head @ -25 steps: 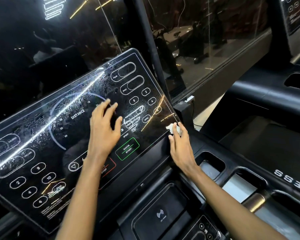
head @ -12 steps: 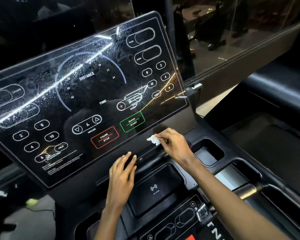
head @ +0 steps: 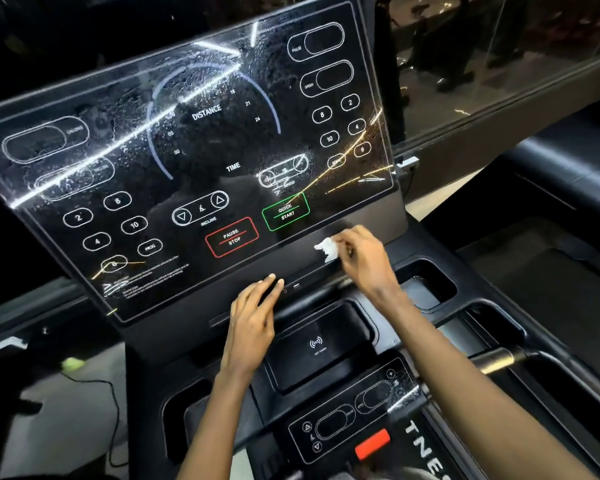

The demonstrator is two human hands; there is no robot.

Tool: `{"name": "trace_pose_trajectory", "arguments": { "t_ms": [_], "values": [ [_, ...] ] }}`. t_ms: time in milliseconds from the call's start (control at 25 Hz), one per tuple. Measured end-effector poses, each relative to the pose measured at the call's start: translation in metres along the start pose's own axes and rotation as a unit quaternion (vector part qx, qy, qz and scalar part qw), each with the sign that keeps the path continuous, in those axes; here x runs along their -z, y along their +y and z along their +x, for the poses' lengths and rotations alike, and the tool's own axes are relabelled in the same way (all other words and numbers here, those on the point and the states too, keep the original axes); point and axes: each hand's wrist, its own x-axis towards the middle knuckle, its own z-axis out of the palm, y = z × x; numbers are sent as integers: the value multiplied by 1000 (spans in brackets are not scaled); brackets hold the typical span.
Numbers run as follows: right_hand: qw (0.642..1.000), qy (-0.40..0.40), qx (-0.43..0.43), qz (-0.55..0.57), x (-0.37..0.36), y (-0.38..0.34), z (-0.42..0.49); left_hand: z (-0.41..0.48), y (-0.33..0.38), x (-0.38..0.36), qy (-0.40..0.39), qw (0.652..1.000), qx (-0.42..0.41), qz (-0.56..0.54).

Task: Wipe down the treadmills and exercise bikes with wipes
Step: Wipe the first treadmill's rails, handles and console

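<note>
A: Head view, progress?
B: Treadmill screen (head: 194,133) beaded wet, looks wiped. Lower controls (head: 354,417) and the bikes are left, I'd judge.
A: Hands?
B: Right hand (head: 364,258) pinches wipe (head: 328,249) on ledge (head: 302,270), centre-right. Left hand (head: 253,317) flat, empty, fingers straight, frame centre.

I log left hand (head: 253,323) flat, fingers straight toward 1 o'clock. Right hand (head: 364,261) at its 2 o'clock, fingers curled, pinching wipe (head: 328,249).
</note>
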Motion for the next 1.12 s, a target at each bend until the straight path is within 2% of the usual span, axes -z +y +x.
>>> {"name": "trace_pose_trajectory", "arguments": {
  "t_ms": [120, 280, 680, 760, 880, 1000, 1080, 1120],
  "values": [
    [999, -3, -44, -15, 6, -1, 1, -13, -11, 8, 54, 997, 46, -18],
    [995, -98, 27, -9, -19, -57, -15, -35, -30, 25, 92, 991, 93, -4],
    [979, -187, 84, 19, -78, -144, -44, -63, -39, 50, 126, 973, 166, -96],
    [987, -154, 40, 28, -71, -136, -42, -64, -42, 55, 112, 974, 170, -97],
    [995, -16, -83, 60, -37, -111, -38, -60, -48, 63, 77, 979, 169, -84],
    [960, 130, -228, 95, -11, -79, -52, -58, -49, 64, 65, 979, 175, -79],
    [925, 172, -318, 113, -12, -66, -62, -57, -49, 64, 62, 980, 171, -82],
    [917, 168, -342, 119, -18, -65, -64, -57, -49, 64, 60, 980, 170, -82]
  ]
}}
